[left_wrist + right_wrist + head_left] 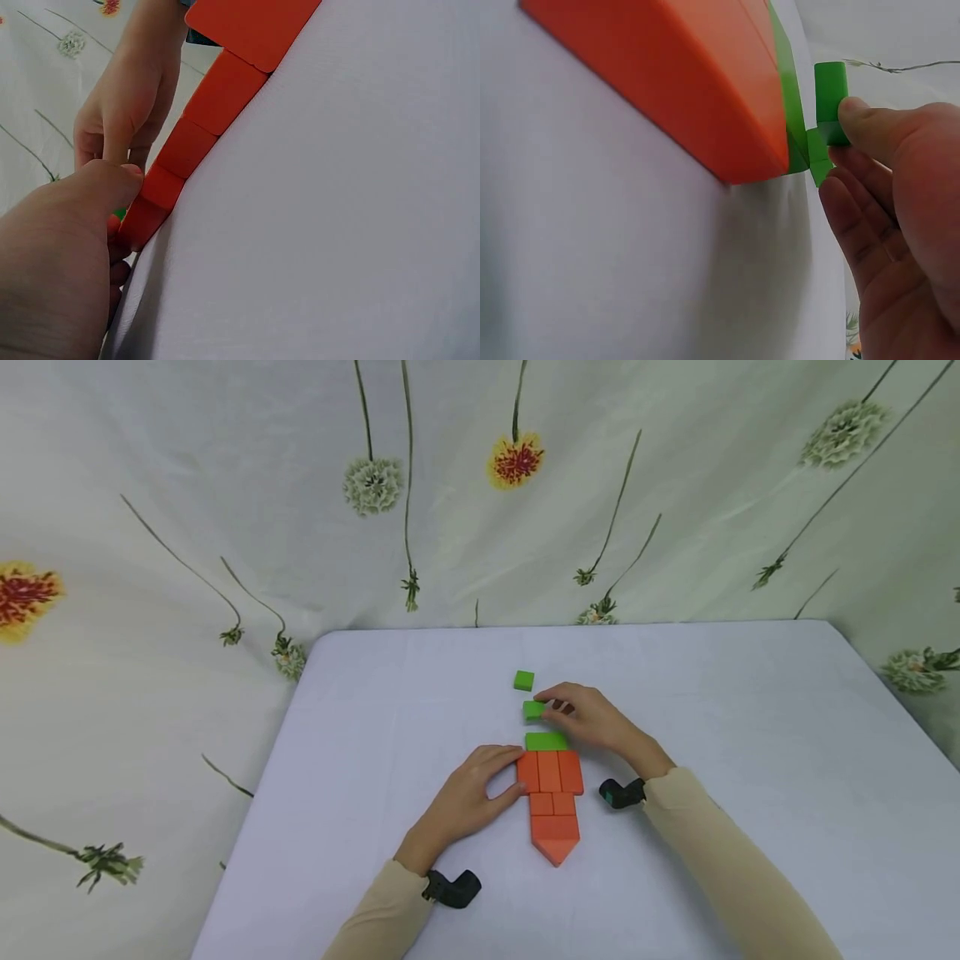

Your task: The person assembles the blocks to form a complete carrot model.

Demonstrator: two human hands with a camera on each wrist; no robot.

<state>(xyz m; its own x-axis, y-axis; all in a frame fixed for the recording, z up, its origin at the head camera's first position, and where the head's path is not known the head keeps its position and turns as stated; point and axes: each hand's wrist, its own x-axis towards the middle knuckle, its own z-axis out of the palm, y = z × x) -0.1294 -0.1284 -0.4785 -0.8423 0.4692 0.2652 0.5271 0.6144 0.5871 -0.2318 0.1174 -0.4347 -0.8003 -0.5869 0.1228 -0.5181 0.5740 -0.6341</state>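
Orange blocks [549, 772] lie flat together in one figure, with an orange triangular block [556, 850] pointing toward me at the near end. Against the figure's far edge sits a green block [546, 742]. My left hand [468, 789] rests on the table, its fingers and thumb touching the left side of the wider orange row. Just beyond the figure, my right hand [588, 714] pinches a small green block [533, 711] between thumb and finger. The right wrist view shows this held block [830, 90] raised off the cloth. Farther back lies another small green block [523, 680].
A white cloth covers the table [375, 718]. Behind it hangs a flower-patterned curtain [450, 552]. A black wrist camera [453, 890] juts from the left wrist, and another black camera [621, 793] from the right one, beside the orange figure.
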